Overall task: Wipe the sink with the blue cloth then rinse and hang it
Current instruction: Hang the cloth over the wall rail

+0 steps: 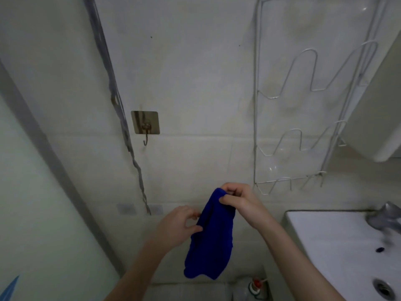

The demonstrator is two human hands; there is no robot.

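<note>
The blue cloth (209, 237), soft, floppy and likely light, is pinched at its top by the right hand (238, 203) and at its side by the left hand (180, 224). A top corner is best gripped for the hook (145, 137) above them.

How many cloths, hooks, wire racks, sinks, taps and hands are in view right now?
blue cloth: 1
wall hook: 1
wire rack: 1
sink: 1
tap: 1
hands: 2 (left hand, right hand, both pinching the cloth)
Total: 7
</note>
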